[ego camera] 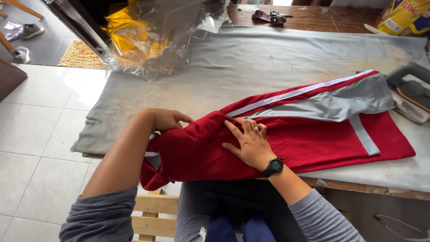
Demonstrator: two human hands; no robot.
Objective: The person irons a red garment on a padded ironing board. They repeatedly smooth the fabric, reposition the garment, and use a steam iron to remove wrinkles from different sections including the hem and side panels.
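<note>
A red garment (313, 139) with grey panels and a white stripe lies across a grey padded table (233, 67). Its left end hangs over the near edge. My left hand (168, 120) grips a fold at the garment's left end, fingers curled into the cloth. My right hand (248, 141), with a ring and a black wristwatch, lies flat on the red fabric with fingers spread, pressing it down just right of the left hand.
A grey iron (410, 87) rests at the table's right edge beside the garment. Crumpled clear and yellow plastic wrap (148, 36) sits at the far left. A yellow packet (403, 15) lies far right. A wooden pallet (154, 210) stands below; tiled floor stretches left.
</note>
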